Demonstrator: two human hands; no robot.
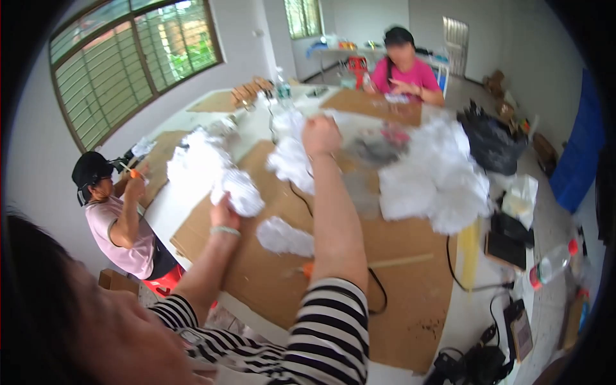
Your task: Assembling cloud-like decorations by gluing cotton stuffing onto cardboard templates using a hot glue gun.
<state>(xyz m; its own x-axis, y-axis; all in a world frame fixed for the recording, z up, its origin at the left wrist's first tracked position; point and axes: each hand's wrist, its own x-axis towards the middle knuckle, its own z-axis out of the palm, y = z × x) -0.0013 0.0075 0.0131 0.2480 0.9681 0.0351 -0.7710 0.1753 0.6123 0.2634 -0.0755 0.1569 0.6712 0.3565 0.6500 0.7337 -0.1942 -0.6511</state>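
Note:
My left hand [226, 215], with a pale band at the wrist, has its fingers closed on a white fluffy piece [241, 194] shaped like a ruffled ball. My right hand [322, 135] is raised over the middle of the table in a fist; whatever it may hold is hidden. Just left of that fist lies another white fluffy bunch [292, 167]. Between my forearms a flat white piece [282, 236] rests on the cardboard sheet [404, 308]. Beside my right forearm is an orange-tipped tool [308, 269], partly covered by the arm. A pale thin stick [402, 260] lies to its right.
White fluffy heaps [436, 173] stand to the right. A black plastic bag [491, 138], clear bottle [552, 264] and black cables [378, 292] lie along the right side. Two people sit at the table: one in pink [410, 77] opposite, one in a black hat [109, 212] at left.

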